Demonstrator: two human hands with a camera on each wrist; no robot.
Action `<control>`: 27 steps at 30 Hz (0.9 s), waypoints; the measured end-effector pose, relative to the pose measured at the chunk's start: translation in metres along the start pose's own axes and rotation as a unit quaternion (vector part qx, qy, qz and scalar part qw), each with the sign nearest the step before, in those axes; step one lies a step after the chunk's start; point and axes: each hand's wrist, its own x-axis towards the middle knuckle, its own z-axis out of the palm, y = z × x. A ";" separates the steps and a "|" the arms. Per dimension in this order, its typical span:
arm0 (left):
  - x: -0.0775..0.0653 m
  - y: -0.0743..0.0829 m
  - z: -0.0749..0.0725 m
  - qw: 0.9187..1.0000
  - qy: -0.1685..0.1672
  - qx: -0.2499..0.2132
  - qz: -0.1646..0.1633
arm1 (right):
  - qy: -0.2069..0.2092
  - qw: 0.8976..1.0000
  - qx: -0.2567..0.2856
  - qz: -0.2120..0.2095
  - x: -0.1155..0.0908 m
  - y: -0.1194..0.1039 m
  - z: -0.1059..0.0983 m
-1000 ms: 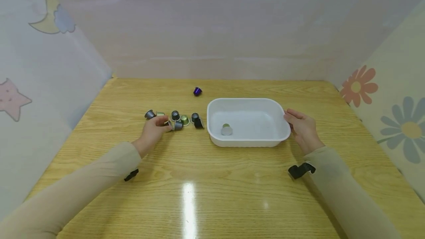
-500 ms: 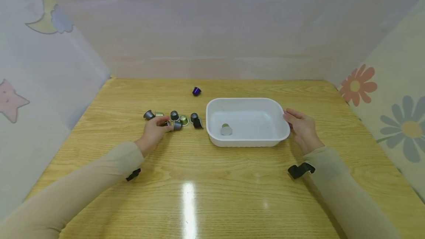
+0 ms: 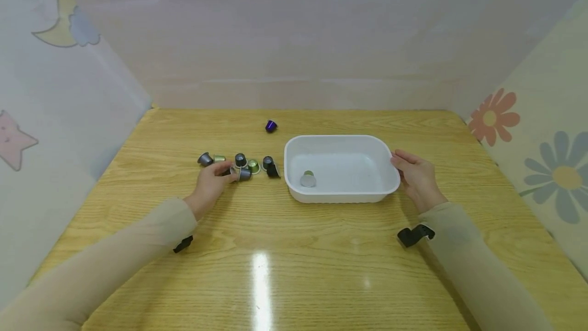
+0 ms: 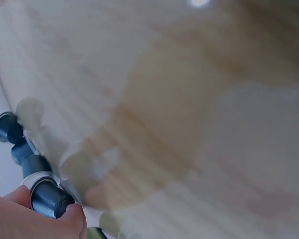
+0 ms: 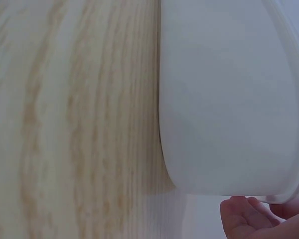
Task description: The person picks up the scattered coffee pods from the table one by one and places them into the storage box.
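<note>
My left hand (image 3: 209, 185) pinches a dark coffee capsule (image 4: 47, 198) between thumb and fingertips, low over the table. Against its foil rim lies a grey-blue capsule (image 3: 245, 174). Around the hand are a dark grey capsule (image 3: 205, 159), a pale green one (image 3: 219, 158), a black-grey one (image 3: 241, 160) and a green one (image 3: 253, 166). My right hand (image 3: 419, 180) grips the right end of a white plastic tub (image 3: 342, 198), fingers under the rim in the right wrist view. Inside the tub, at its left, one capsule (image 3: 308, 180) shows its silver lid.
Between the pile and the tub lie a dark grey capsule (image 3: 268, 162) and a black one (image 3: 273, 170). A purple capsule (image 3: 271, 126) rests farther back. The wooden table (image 3: 317, 264) ends at a covered wall behind and decorated sheets at both sides.
The capsule inside the tub has shifted slightly left. Both hands stay in nearly the same places, and the head view has drifted a little.
</note>
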 end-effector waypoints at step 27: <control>-0.014 0.036 0.007 0.998 -0.016 -0.051 0.020 | -0.015 1.000 0.019 0.004 -0.004 -0.001 -0.001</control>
